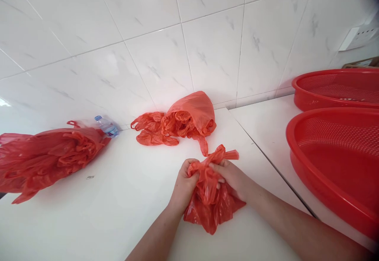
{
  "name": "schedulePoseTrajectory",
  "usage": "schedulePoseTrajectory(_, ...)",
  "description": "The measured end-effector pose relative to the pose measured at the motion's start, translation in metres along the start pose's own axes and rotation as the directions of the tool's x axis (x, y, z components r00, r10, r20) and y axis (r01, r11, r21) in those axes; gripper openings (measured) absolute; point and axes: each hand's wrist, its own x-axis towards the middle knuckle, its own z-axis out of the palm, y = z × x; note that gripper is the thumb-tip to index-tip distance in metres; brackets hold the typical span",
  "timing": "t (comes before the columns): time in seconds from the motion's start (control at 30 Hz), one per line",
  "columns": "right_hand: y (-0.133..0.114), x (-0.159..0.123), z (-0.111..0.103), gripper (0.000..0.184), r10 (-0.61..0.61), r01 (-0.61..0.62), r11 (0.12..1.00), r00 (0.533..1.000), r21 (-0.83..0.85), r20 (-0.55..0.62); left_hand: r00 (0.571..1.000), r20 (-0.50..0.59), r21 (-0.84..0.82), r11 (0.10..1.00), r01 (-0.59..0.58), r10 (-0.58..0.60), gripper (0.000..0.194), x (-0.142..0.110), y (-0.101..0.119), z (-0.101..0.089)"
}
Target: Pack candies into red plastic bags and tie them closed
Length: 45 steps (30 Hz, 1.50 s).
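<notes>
A crumpled red plastic bag [211, 207] is between my two hands, low over the white table [127, 213]. My left hand [186, 180] is closed on its upper left side, thumb pressed against the plastic. On the other side, my right hand [229, 176] grips the gathered upper part, with its fingers partly behind the folds. A loose end of the plastic sticks out above the right hand. Just beyond my hands lies a bundle of red plastic bags [192, 113], its handles spread toward the left. Whether the held bag contains anything is hidden.
At the left lies a larger heap of red bags [50, 154], with a clear plastic bottle [107, 126] beside it against the tiled wall [154, 51]. Two red plastic baskets [299, 154] stand at the right, past a seam between tabletops. A wall socket [358, 36] is above them.
</notes>
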Motion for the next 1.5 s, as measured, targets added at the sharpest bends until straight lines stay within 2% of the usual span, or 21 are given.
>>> schedulePoseTrajectory(0.07, 0.000, 0.003, -0.003, 0.038, 0.007, 0.003, 0.995, 0.995, 0.098, -0.098, 0.980, -0.050, 0.159, 0.970, -0.185, 0.195, 0.050, -0.002, -0.003, -0.003)
schedulePoseTrajectory(0.13, -0.001, 0.005, -0.005, 0.035, 0.025, -0.005, 0.992, 0.988, 0.129, -0.152, 0.915, 0.000, 0.315, 0.868, -0.384, 0.404, 0.063, -0.006, -0.002, -0.003)
schedulePoseTrajectory(0.17, -0.001, 0.005, -0.005, 0.034, 0.030, -0.011, 0.993, 0.987, 0.121, -0.156, 0.880, 0.050, 0.359, 0.814, -0.457, 0.472, 0.064, -0.008, 0.000, -0.002)
schedulePoseTrajectory(0.2, -0.001, 0.005, -0.005, 0.035, 0.030, -0.014, 0.994, 0.988, 0.106, -0.152, 0.854, 0.104, 0.383, 0.772, -0.507, 0.510, 0.061, -0.009, 0.002, 0.000)
schedulePoseTrajectory(0.27, -0.001, 0.006, -0.005, 0.036, 0.021, -0.011, 0.997, 0.991, 0.074, -0.129, 0.832, 0.198, 0.406, 0.730, -0.550, 0.517, 0.048, -0.011, 0.005, 0.003)
schedulePoseTrajectory(0.37, 0.002, 0.006, -0.005, 0.033, -0.009, 0.010, 1.000, 0.992, 0.015, -0.128, 0.847, 0.246, 0.413, 0.740, -0.531, 0.471, 0.025, -0.010, 0.007, 0.005)
schedulePoseTrajectory(0.43, 0.002, 0.007, -0.006, 0.030, -0.023, 0.018, 0.999, 0.991, -0.038, -0.135, 0.876, 0.200, 0.396, 0.781, -0.483, 0.440, 0.012, -0.007, 0.007, 0.002)
schedulePoseTrajectory(0.5, 0.003, 0.006, -0.007, 0.027, -0.025, 0.018, 0.998, 0.993, -0.059, -0.114, 0.899, 0.108, 0.380, 0.818, -0.432, 0.425, 0.004, -0.004, 0.006, -0.003)
schedulePoseTrajectory(0.57, 0.002, 0.004, -0.008, 0.028, -0.022, 0.019, 0.999, 0.998, -0.041, -0.066, 0.911, 0.035, 0.388, 0.834, -0.392, 0.411, 0.011, 0.000, 0.006, -0.008)
schedulePoseTrajectory(0.63, 0.001, 0.001, -0.008, 0.032, 0.001, -0.001, 1.000, 1.000, -0.017, -0.011, 0.934, 0.008, 0.375, 0.865, -0.333, 0.356, 0.014, 0.004, 0.004, -0.013)
schedulePoseTrajectory(0.77, 0.001, -0.001, -0.010, 0.047, 0.018, -0.028, 0.995, 0.995, 0.098, 0.100, 0.981, 0.018, 0.294, 0.937, -0.189, 0.192, 0.023, 0.008, -0.001, -0.019)
schedulePoseTrajectory(0.83, 0.001, -0.001, -0.012, 0.047, -0.008, -0.004, 0.991, 0.996, 0.131, 0.092, 0.987, 0.032, 0.260, 0.953, -0.158, 0.155, 0.025, 0.008, -0.003, -0.019)
schedulePoseTrajectory(0.97, 0.000, 0.000, -0.014, 0.023, -0.042, 0.042, 0.999, 0.998, 0.016, 0.042, 0.989, 0.120, 0.117, 0.988, -0.099, 0.085, 0.025, 0.006, -0.002, -0.017)
schedulePoseTrajectory(1.03, -0.003, -0.001, -0.014, 0.024, -0.052, 0.055, 0.997, 0.998, -0.055, 0.042, 0.985, 0.164, 0.046, 0.997, -0.069, 0.061, 0.025, 0.004, -0.002, -0.015)
schedulePoseTrajectory(1.1, -0.006, -0.001, -0.015, 0.033, -0.066, 0.069, 0.983, 0.998, -0.172, 0.026, 0.981, 0.183, -0.004, 0.998, -0.058, 0.058, 0.023, 0.002, -0.001, -0.013)
schedulePoseTrajectory(1.2, -0.008, 0.000, -0.014, 0.039, -0.142, 0.104, 0.882, 0.989, -0.460, -0.049, 0.980, 0.187, -0.056, 0.996, -0.063, 0.073, 0.022, 0.001, -0.001, -0.012)
schedulePoseTrajectory(1.3, -0.005, 0.002, -0.012, 0.024, -0.243, 0.110, 0.728, 0.964, -0.677, -0.105, 0.974, 0.194, -0.064, 0.992, -0.106, 0.116, 0.023, 0.000, -0.001, -0.013)
schedulePoseTrajectory(1.4, 0.000, 0.003, -0.011, 0.007, -0.331, 0.065, 0.612, 0.926, -0.789, -0.181, 0.962, 0.221, -0.001, 0.986, -0.165, 0.161, 0.018, -0.002, 0.001, -0.012)
schedulePoseTrajectory(1.47, 0.002, 0.003, -0.013, 0.007, -0.378, 0.026, 0.561, 0.897, -0.828, -0.228, 0.952, 0.252, 0.071, 0.978, -0.197, 0.173, 0.015, -0.004, 0.002, -0.010)
schedulePoseTrajectory(1.5, 0.002, 0.004, -0.014, 0.010, -0.384, 0.022, 0.562, 0.893, -0.827, -0.237, 0.948, 0.265, 0.113, 0.971, -0.211, 0.175, 0.015, -0.006, 0.003, -0.010)
